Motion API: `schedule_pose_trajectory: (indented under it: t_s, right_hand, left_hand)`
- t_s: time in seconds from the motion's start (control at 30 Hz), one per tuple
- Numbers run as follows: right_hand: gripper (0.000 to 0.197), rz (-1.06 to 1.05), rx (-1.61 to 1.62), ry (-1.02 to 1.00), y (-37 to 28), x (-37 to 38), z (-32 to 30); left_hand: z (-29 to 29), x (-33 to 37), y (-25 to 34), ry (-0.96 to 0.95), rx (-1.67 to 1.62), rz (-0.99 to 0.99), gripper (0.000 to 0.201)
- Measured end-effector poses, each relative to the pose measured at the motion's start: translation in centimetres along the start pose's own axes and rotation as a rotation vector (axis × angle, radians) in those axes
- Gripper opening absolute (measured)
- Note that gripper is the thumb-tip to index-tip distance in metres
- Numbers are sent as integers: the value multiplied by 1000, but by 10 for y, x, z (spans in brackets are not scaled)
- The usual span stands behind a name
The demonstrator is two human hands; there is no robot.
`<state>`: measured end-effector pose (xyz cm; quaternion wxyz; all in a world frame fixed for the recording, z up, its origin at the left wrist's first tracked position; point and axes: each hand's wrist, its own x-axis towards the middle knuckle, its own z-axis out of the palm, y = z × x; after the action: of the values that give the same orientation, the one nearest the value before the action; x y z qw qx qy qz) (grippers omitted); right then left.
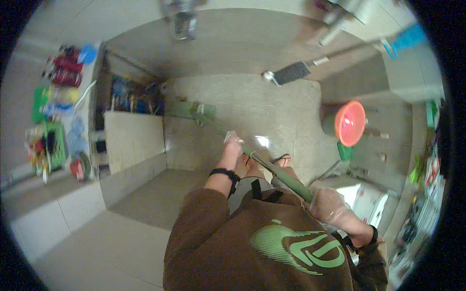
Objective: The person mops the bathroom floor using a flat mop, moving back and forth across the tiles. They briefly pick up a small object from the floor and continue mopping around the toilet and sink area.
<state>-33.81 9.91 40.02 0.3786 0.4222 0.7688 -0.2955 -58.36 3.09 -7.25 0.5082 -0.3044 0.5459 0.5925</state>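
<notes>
Slanting across my front is a long-handled green mop (286, 180), with its upper end near my right hip. My right hand (326, 206), in a clear plastic glove, is closed round that upper end. Farther down the shaft, my left hand (234, 139) grips it, also in a thin clear glove. The mop head (205, 112), a pale green flat shape, rests on the tiled floor (286, 109) beside the open cabinet on the left. Motion blur hides its details.
An orange basin (350, 123) sits on the right. A grey-headed brush (291, 73) with a long handle leans at the far wall. On the left, a counter bears red bottles (67, 70) and a green basket (56, 145); below it a cabinet door (135, 140) stands out.
</notes>
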Motion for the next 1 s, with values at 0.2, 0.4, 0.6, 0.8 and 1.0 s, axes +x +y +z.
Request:
schedule_pose_trajectory:
  t_s: [0.2, 0.4, 0.6, 0.8, 1.0]
  right_hand:
    - [43, -18, 96, 402, 36, -86, -30]
    - [39, -368, 152, 1005, 71, -145, -33]
    - [13, -732, 230, 1246, 132, -188, 35]
    - [28, -875, 1056, 1386, 158, -213, 117]
    - [11, -925, 835, 1427, 198, -283, 193]
  left_hand:
    - [59, -56, -43, -9, -72, -259, 27]
    - [112, -113, -112, -41, 473, -399, 10]
    - [151, -165, -199, -79, 425, -487, 22]
    - [161, -234, -284, -278, 811, -531, 17]
    - [139, -267, -412, -426, 1106, -673, 15]
